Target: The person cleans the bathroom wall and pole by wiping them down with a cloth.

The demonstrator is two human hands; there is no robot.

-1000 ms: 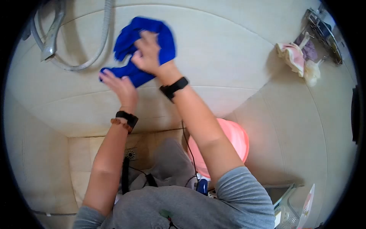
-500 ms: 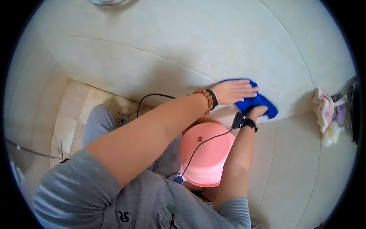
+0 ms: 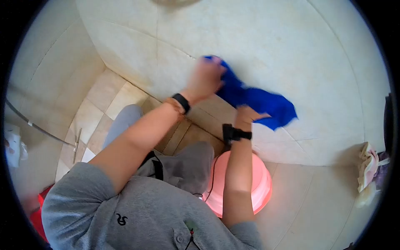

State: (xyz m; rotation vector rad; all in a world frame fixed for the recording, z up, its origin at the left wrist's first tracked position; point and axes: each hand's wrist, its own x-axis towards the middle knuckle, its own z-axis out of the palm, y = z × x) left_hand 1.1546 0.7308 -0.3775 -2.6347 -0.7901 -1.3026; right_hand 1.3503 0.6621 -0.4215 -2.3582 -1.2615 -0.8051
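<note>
A blue cloth (image 3: 266,102) is stretched along the tiled wall (image 3: 291,50) in front of me. My left hand (image 3: 206,77) is blurred and closed round the cloth's upper left end. Against the lower edge of the cloth, near its middle, lies my right hand (image 3: 250,115), its thumb stretched out to the right and its other fingers mostly hidden. Both wrists wear black bands, and a brown bracelet is on the left one.
Below my right forearm stands a pink basin (image 3: 260,183). Cloth items (image 3: 368,168) hang at the right wall. A dark hose (image 3: 39,129) runs along the left side, and something red (image 3: 37,216) shows at the lower left.
The blue cloth has moved left along the wall and is spread out longer. My left hand, flat on it before, has moved left and closed on its end. My right hand has shifted left too.
</note>
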